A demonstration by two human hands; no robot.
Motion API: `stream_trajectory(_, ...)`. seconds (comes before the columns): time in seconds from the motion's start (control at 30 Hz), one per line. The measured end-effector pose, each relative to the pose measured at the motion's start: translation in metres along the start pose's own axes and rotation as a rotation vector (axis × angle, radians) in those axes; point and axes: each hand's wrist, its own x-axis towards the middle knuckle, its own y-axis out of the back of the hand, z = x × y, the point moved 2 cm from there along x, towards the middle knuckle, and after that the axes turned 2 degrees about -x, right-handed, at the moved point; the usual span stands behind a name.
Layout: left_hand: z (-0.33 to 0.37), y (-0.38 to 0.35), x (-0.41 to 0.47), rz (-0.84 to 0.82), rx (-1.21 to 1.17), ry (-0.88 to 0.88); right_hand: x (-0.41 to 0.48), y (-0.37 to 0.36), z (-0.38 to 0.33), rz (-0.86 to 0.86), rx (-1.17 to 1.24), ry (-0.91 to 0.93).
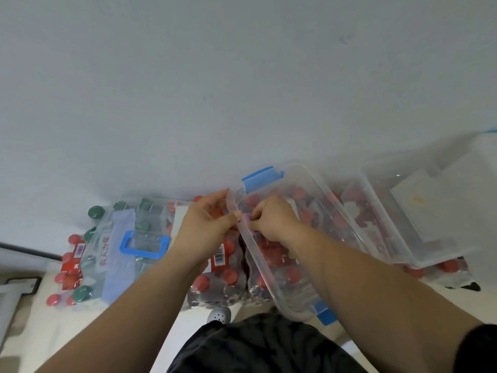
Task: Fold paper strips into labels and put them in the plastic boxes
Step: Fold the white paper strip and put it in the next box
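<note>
A clear plastic box (304, 181) with blue latches rests tilted on shrink-wrapped packs of red-capped bottles. My left hand (207, 227) sits outside its left wall, thumb and fingers pinched at the rim. My right hand (271, 219) is inside the box at the same spot on the rim. Between the fingertips of both hands is a small pink paper strip (246, 218), folded over the rim. Most of the strip is hidden by my fingers.
A second clear box (382, 211) lies to the right, with a white container (484, 162) behind it. Left is a clear lid with a blue handle (144, 244) on packs of green- and red-capped bottles (80, 265). A white wall stands behind. My shoe (219, 314) is on the floor.
</note>
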Motion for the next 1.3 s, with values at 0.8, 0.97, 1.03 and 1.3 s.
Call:
stream_trajectory(0.8,-0.010,0.145,0.014,0.158,0.235,-0.045,-0.043,0.000,-0.168,0.269,0.126,0.303)
stream_trajectory(0.97,-0.040,0.221,0.018,0.162,0.609,-0.001,-0.012,-0.070,-0.179,0.097,0.003,0.153)
stream_trajectory(1.03,-0.054,0.242,0.023,0.170,0.830,-0.008,-0.005,-0.090,-0.174,0.046,-0.111,0.052)
stream_trajectory(1.3,-0.083,0.274,0.028,0.068,1.044,0.003,-0.008,-0.127,-0.158,-0.019,-0.284,-0.148)
